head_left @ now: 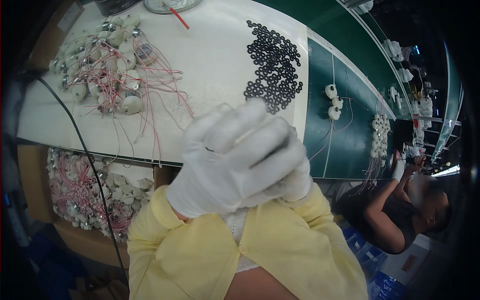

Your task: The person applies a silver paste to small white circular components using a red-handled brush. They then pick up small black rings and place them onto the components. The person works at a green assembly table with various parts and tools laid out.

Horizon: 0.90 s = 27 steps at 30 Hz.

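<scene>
My left hand, in a white glove, is raised at chest height with its fingers curled. Pressed against it and partly covered by it is my right hand, also gloved in white. Both are closed together, and whatever may lie between them is hidden. Beyond them on the white table lie many small black rings. To the left is a heap of round white motors with pink and red wires; neither hand appears to hold any of these.
A cardboard box of more wired motors stands below the table's left edge, crossed by a black cable. A red strip lies at the back. Right, a green belt carries motors; a co-worker sits beside it.
</scene>
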Tool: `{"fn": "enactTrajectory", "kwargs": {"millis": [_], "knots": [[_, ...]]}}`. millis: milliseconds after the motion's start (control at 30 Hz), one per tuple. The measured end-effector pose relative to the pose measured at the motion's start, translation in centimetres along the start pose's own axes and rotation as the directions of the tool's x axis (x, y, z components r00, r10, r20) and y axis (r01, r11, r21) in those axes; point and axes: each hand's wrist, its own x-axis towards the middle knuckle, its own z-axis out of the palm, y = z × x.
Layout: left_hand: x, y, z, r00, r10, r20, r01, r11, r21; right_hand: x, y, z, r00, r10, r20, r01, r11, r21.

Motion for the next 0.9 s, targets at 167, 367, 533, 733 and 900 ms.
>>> {"fn": "enactTrajectory", "kwargs": {"millis": [167, 367, 533, 733, 900], "knots": [[0.0, -4.4, -2.7, 0.937, -0.321, 0.139, 0.243, 0.884, 0.399, -0.8, -2.3, -2.6, 0.942, -0.055, -0.331, -0.034, 0.966, -0.257], [-0.5, -6.6, -4.6, 0.931, -0.348, 0.108, 0.267, 0.852, 0.45, -0.8, -5.4, -6.0, 0.818, -0.277, -0.505, -0.089, 0.806, -0.586], [-3.3, -8.6, -5.2, 0.936, -0.345, -0.066, 0.312, 0.729, 0.609, 0.9, -5.5, -7.6, 0.857, -0.27, -0.44, -0.102, 0.747, -0.657], [-4.2, -8.7, -5.1, 0.96, -0.28, 0.033, 0.237, 0.864, 0.445, 2.6, -5.8, -7.5, 0.903, -0.321, -0.286, -0.03, 0.616, -0.787], [-4.3, -8.7, -4.4, 0.929, -0.37, 0.023, 0.346, 0.888, 0.303, 3.4, -6.0, -7.6, 0.918, -0.364, -0.156, 0.026, 0.45, -0.893]]}}
